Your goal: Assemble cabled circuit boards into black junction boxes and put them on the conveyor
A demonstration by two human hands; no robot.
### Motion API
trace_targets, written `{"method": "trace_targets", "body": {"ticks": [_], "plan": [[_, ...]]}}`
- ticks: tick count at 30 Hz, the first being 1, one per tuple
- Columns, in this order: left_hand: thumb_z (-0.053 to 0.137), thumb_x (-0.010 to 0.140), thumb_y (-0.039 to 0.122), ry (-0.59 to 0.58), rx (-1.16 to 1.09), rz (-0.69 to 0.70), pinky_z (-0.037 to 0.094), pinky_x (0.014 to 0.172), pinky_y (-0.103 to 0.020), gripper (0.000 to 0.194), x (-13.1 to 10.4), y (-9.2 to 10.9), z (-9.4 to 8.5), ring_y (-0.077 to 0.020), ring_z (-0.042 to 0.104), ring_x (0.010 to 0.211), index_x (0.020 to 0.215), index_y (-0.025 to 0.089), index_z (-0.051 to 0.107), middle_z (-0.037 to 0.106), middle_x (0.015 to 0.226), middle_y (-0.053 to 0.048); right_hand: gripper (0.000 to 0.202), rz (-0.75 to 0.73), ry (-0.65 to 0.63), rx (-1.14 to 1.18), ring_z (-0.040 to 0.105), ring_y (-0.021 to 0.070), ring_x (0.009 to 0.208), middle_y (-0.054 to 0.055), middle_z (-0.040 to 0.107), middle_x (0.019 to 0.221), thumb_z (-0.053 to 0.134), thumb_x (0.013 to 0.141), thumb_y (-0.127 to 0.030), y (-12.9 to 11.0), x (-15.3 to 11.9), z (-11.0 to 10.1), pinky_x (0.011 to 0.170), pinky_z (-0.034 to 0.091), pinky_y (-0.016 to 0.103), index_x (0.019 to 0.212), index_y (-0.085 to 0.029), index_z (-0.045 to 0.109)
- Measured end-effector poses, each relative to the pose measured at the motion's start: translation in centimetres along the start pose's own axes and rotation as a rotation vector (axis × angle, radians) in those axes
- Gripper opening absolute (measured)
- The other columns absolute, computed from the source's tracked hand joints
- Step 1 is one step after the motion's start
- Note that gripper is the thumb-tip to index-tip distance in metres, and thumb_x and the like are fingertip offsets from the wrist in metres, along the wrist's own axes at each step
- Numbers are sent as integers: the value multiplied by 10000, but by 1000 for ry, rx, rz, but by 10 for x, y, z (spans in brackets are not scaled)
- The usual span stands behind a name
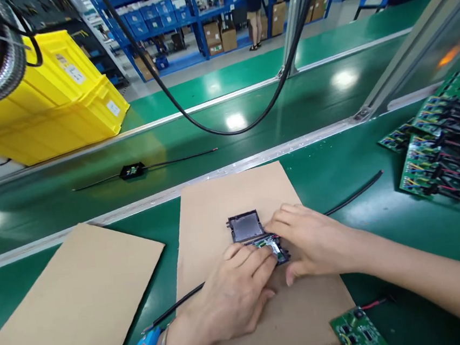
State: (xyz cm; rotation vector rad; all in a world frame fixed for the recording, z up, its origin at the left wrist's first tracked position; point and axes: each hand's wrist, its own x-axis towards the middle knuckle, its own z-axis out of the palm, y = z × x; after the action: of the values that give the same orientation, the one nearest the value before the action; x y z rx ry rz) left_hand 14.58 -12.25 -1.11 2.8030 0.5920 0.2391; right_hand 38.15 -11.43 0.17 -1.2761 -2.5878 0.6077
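Observation:
A small black case [246, 227] lies opened flat on a cardboard sheet [232, 194], its bare half toward the back. The nearer half holds a green circuit board [277, 247]. My left hand [243, 285] rests over that board from the left, fingers bent onto it. At the board's right edge is my right hand [313, 240], fingertips on the case's upper right corner and thumb apart below. A black cable [177, 305] emerges to the left under my left hand, and another black cable [354, 197] extends right behind my right hand.
Circuit boards with cables [446, 141] are piled at the right. A loose green board [359, 331] lies at the front. Another cardboard sheet [75, 301] is at the left. Beyond the metal rail, a cabled black unit [132, 171] sits near yellow bins [44, 103]. A black cable [226, 133] hangs overhead.

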Motion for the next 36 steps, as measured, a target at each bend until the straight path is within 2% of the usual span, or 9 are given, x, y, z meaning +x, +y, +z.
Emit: {"method": "trace_targets", "body": {"ticks": [6,10,12,15,19,23,28,33,36], "plan": [[485,981,170,87,18,11,416,996,-362,299,-2,-9,16,-200,568,1108,1270,147,560,663,1204,-37,493,14,-56,35,519,251,1037,55,619,1089,835,670,-293,-3,7,12,894,409,394,1097,-180,614],[510,969,170,92,-75,-1,435,997,-365,245,-3,-10,16,-200,570,1095,1194,156,606,673,1160,-37,501,10,-73,80,521,253,1037,54,630,1087,839,674,-281,-2,6,6,906,407,388,1112,-189,614],[511,969,170,98,-86,-16,446,987,-373,250,-3,-9,17,-204,571,1087,1203,157,600,671,1163,-38,592,3,-78,112,519,252,1058,64,626,1119,850,676,-298,2,1,1,930,406,377,1191,-183,581],[513,960,137,110,-55,-21,455,976,-380,271,-4,-8,19,-208,571,1072,1219,150,591,664,1174,-32,562,43,-71,153,534,234,1072,77,620,1151,782,767,-264,10,-11,-8,918,416,342,1258,-164,526],[517,949,124,119,-11,1,448,986,-391,276,-6,-7,19,-214,565,1065,1212,144,600,657,1184,-31,170,144,-108,145,588,197,908,34,653,958,515,924,-158,15,-20,-16,777,427,315,1058,-200,611],[502,952,118,137,-9,-6,449,984,-378,281,-5,-6,18,-203,566,1047,1215,143,596,659,1177,-31,173,114,-136,164,564,170,773,18,624,824,447,929,-124,9,-11,-15,683,397,287,903,-189,605],[502,927,108,77,12,-20,463,976,-379,252,-3,-4,14,-207,575,1028,1146,142,623,653,1170,-44,197,-19,-189,144,529,144,713,13,606,787,445,890,-82,3,4,-9,642,371,261,739,-186,521],[487,876,77,61,116,17,492,912,-361,293,-3,-5,11,-210,582,979,1121,123,640,602,1296,-68,193,-5,-232,25,550,143,669,5,628,745,473,811,-58,6,12,-13,584,339,262,684,-189,536],[471,861,72,54,146,43,475,951,-365,329,-3,-5,9,-216,578,1028,1142,120,634,559,1373,-68,179,17,-285,-47,594,166,664,17,661,718,506,796,-91,5,16,-14,584,350,275,663,-192,570]]}}
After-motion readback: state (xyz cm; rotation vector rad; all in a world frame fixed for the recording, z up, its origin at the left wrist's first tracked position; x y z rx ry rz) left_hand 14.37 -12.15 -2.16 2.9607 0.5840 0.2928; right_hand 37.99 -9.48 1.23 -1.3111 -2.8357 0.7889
